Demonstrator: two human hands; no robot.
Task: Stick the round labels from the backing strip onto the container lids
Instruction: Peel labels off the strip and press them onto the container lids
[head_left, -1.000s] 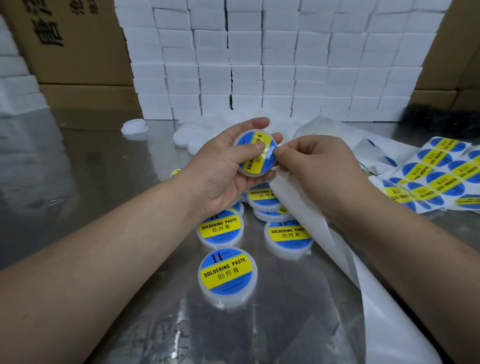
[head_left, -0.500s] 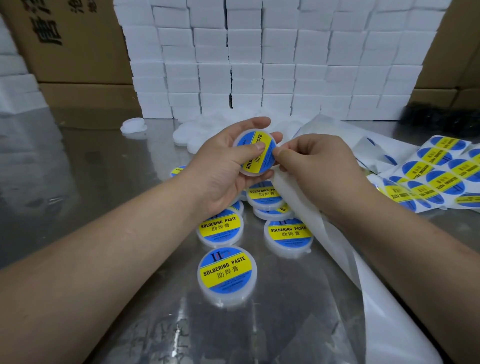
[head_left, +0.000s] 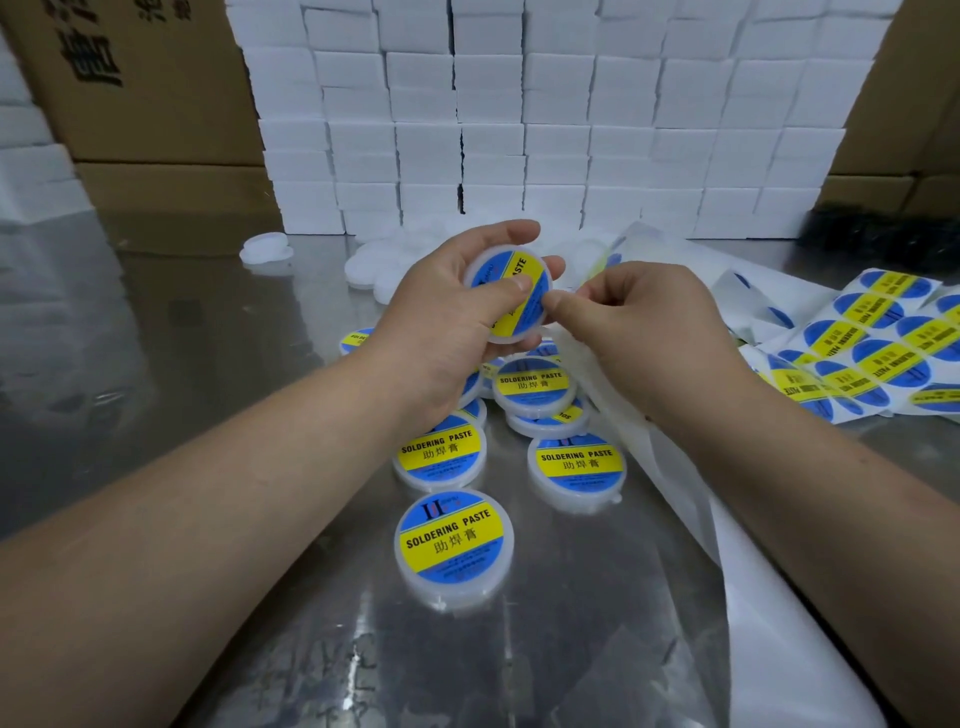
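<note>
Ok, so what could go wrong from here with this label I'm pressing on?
1. The thumb of the left hand presses only one part of the label on the held lid; the edge by the right hand could end up lifted or creased.
2. The backing strip trailing from the right hand runs beside the labelled lids on the table; pulling it might drag or knock them.

Round blue-and-yellow labels (head_left: 453, 538) on the white round plastic containers (head_left: 577, 493) read "SOLDERING PASTE" over "助焊膏" on the yellow band, with an "H"-like mark in the blue field above and fine print below that is too small to read. The raised container (head_left: 511, 291) in the left hand (head_left: 447, 322) shows only "PASTE". The sheet of unpeeled labels (head_left: 883, 343) carries the same wording sideways, and the brown cardboard box (head_left: 130, 78) bears large black characters, cropped and unreadable.
</note>
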